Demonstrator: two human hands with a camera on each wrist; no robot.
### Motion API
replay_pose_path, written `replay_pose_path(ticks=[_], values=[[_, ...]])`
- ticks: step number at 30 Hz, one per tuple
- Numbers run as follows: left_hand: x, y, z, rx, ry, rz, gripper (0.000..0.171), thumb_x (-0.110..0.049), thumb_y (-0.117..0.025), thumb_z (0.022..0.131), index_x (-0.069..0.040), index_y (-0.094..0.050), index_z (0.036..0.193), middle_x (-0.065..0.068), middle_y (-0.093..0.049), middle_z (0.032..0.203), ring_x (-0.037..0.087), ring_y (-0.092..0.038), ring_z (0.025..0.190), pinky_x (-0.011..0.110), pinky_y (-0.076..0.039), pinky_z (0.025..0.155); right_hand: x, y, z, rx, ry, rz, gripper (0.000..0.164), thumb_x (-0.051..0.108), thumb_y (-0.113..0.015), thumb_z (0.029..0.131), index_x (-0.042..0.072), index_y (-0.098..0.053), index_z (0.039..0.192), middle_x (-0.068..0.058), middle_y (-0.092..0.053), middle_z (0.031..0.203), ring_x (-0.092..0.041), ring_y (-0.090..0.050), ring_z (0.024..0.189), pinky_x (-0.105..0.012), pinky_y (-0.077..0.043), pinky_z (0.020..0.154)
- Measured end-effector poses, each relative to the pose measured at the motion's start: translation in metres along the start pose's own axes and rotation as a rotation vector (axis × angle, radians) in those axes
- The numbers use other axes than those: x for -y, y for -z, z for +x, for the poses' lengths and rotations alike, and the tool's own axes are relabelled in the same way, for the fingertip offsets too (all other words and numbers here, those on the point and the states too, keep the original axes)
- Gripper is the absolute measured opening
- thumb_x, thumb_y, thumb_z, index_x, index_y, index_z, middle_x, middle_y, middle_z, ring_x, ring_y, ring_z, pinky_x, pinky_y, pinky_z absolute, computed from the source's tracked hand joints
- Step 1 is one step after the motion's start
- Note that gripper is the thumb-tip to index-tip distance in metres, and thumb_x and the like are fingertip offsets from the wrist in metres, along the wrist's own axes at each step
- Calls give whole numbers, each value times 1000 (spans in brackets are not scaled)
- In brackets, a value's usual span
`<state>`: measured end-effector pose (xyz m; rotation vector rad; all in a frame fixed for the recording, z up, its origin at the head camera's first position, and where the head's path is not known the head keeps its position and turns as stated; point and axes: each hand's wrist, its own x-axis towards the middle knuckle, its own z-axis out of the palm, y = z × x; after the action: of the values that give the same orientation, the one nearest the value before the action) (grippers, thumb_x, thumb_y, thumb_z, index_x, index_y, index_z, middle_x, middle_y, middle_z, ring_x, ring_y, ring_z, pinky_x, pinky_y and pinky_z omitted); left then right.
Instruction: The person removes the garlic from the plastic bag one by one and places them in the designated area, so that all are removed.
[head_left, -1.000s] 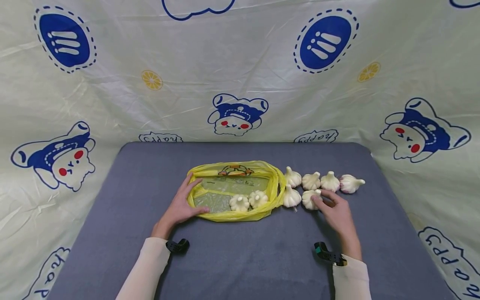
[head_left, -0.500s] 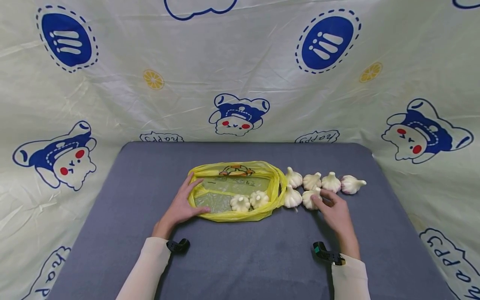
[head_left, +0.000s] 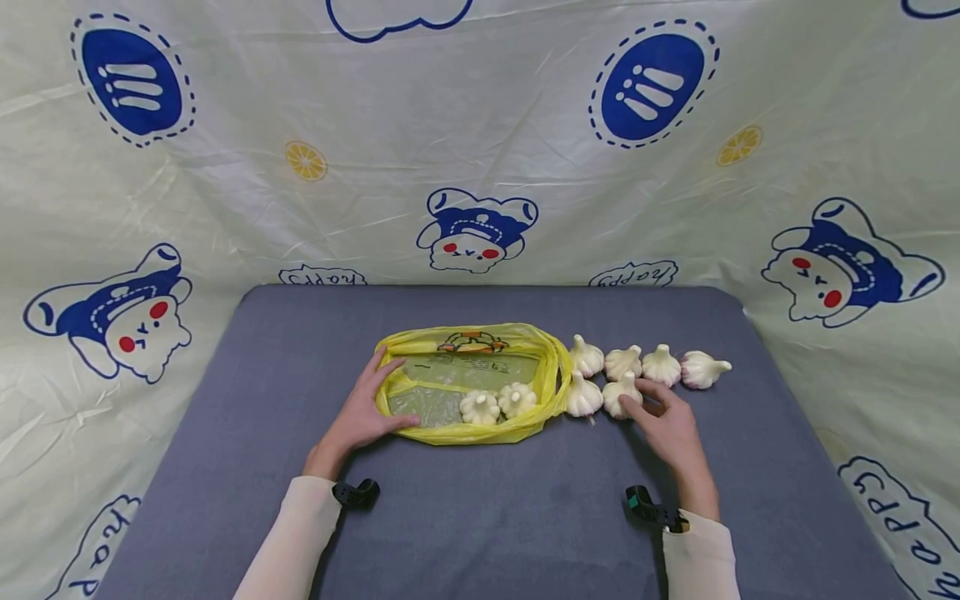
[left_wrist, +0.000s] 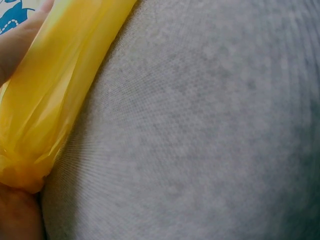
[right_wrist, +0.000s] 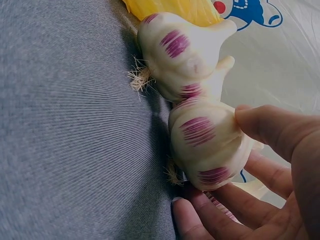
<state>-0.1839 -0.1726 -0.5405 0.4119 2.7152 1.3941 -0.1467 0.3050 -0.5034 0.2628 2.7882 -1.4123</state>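
Note:
A yellow plastic bag (head_left: pixel 468 432) lies with its mouth spread wide on the table, and two garlic bulbs (head_left: pixel 479 407) sit inside it. My left hand (head_left: pixel 364 408) holds the bag's left end, with thumb and fingers spread at the rim; yellow plastic (left_wrist: pixel 65 85) shows between them in the left wrist view. My right hand (head_left: pixel 675 427) grips a white garlic bulb (right_wrist: pixel 207 140) with purple streaks, the thumb near its neck and the fingers around its side and underside. Another bulb (head_left: pixel 583 395) stands between it and the bag.
Behind the gripped bulb, several more garlic bulbs (head_left: pixel 624 364) stand in a row to the right of the bag. A grey-blue cloth covers the table (head_left: pixel 510 517). A printed curtain (head_left: pixel 480 117) hangs around its back and sides.
The right hand's bulb has turned slightly more upright, and the thumb has shifted a little on it. The left hand and the bag stay in place.

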Motion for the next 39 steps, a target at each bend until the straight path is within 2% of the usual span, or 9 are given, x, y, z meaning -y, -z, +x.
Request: replay_pose_path(ticks=[5,7,11,13,16,23,29,33,39], values=[[1,0,-1,-3,-4,-8,97,-38,-91,75,-19,-43,157,10,-7,174,43,-10,158,73,-18,119,1,0,0,4,15,-16,63,40,-66,101,1,-51,148,-27,-52,149,-45,-60,128,-10,-43,78],[1,0,-1,-3,-3,-11,97,-38,-91,75,-19,-43,157,10,-7,174,43,-10,158,73,-18,119,2,0,1,7,24,-36,63,40,-66,101,1,-51,148,-27,-53,149,-45,-61,126,-14,-46,79],[2,0,-2,-3,-3,-9,97,-38,-91,75,-20,-43,157,10,-7,174,43,-10,158,73,-18,119,6,0,0,21,46,-100,66,41,-66,101,0,-48,149,-28,-52,149,-46,-61,126,-38,-55,92],[2,0,-2,-4,-4,-9,97,-39,-91,75,-19,-43,157,10,-8,174,43,-10,158,73,-18,119,9,1,-1,29,62,-134,68,42,-66,100,-1,-46,149,-29,-51,149,-47,-59,127,-52,-52,98],[3,-1,-2,-6,-4,-6,97,-39,-91,75,-19,-43,157,10,-8,174,43,-10,158,73,-18,119,15,3,-3,40,83,-168,71,42,-68,99,-1,-44,151,-31,-49,150,-49,-57,129,-62,-47,101],[3,-1,-2,-6,0,-5,97,-39,-91,75,-20,-43,157,9,-8,174,43,-10,158,73,-18,119,33,12,-7,9,151,-251,77,41,-70,97,-1,-39,154,-32,-43,154,-54,-49,133,-68,-44,102],[1,-1,-2,-8,3,-5,97,-38,-91,75,-20,-43,157,9,-8,174,43,-10,158,73,-17,120,49,20,-8,-2,226,-242,79,39,-72,96,-2,-37,155,-31,-40,157,-55,-43,138,-70,-37,107],[0,-1,-1,-8,1,-4,97,-38,-91,75,-19,-44,157,10,-8,174,43,-10,158,72,-17,120,61,19,-5,37,252,-212,82,41,-72,96,2,-35,158,-28,-38,159,-53,-40,141,-71,-39,106],[-2,0,0,-4,-2,-6,96,-36,-91,76,-18,-43,157,10,-8,174,43,-10,158,73,-17,120,86,8,0,156,271,-163,84,41,-74,95,8,-32,160,-22,-32,164,-46,-31,150,-69,-37,111]])
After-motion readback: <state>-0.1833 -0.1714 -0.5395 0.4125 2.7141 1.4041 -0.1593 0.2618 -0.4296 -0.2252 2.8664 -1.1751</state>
